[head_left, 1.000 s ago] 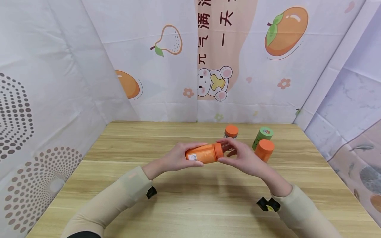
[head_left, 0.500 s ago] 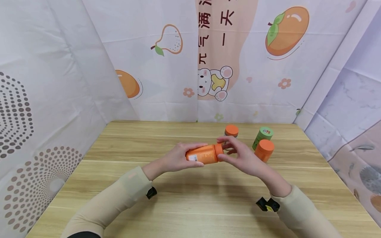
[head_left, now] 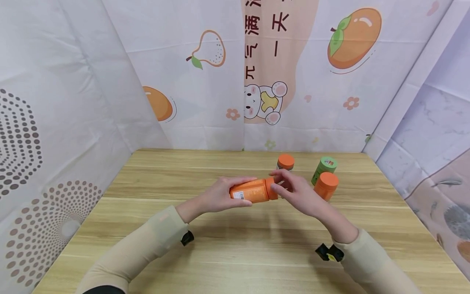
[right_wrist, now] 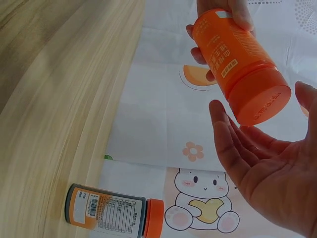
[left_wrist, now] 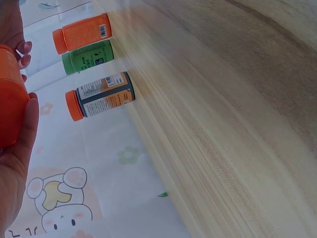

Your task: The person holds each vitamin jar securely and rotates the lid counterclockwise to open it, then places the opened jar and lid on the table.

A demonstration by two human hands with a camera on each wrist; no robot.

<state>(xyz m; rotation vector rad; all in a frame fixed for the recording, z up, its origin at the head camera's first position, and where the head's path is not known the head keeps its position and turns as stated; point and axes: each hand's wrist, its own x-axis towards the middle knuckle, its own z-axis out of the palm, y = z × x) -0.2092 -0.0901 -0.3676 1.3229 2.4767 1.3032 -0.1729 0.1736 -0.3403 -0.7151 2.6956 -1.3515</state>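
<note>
- The orange bottle is at the middle of the head frame, held off the table and tilted close to level, its orange cap on and pointing toward the right of that frame
- The step in hand seems to be work at the cap, with one hand bracing the body and the other at the lid
- Turning the cap would call for the right fingertips and thumb to close round its rim while the bottle body is held firm
- The left hand is clamped on the bottle's base end, thumb along one side and fingers round the other
- The right hand is bent in a loose curve about the cap, thumb and fingers apart; in the right wrist view it grips nothing, and whether a finger brushes the cap I cannot tell
- Above the right hand stands a dark-banded jar; to its right, a green canister and a second orange bottle
- All three stand upright on the wooden table, before a printed cloth
</note>
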